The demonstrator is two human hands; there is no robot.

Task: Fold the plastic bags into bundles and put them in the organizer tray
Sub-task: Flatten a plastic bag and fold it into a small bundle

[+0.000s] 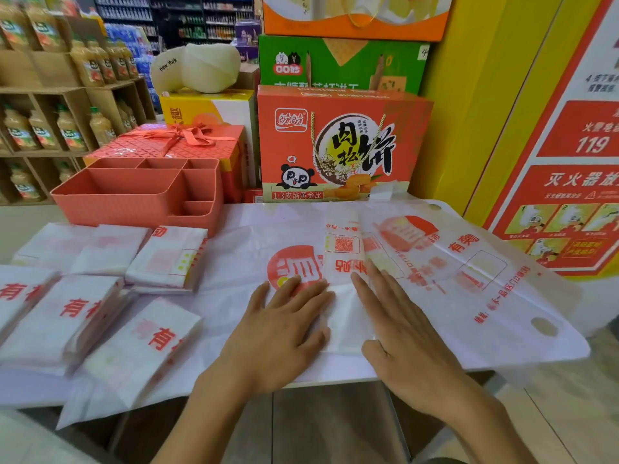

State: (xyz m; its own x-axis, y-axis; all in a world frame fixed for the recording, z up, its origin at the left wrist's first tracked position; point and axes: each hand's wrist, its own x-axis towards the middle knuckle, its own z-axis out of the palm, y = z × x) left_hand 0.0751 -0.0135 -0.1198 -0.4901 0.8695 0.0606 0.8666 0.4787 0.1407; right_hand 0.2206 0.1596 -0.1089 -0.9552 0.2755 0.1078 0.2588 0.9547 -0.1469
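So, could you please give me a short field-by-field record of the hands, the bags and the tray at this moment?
left hand: flat, fingers straight, pressing on the white plastic bag with red print
right hand: flat, pressing the same bag
bag state: spread out, its middle folded into a narrow strip
folded white plastic bundles: several, left of the hands, outside the tray
coral plastic organizer tray: behind the bundles, no bundle visible inside
backdrop: orange carton with a panda picture

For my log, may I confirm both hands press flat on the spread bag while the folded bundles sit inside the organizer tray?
No: the head view shows the folded bundles in front of the organizer tray, not inside. Left hand and right hand do press the spread bag.
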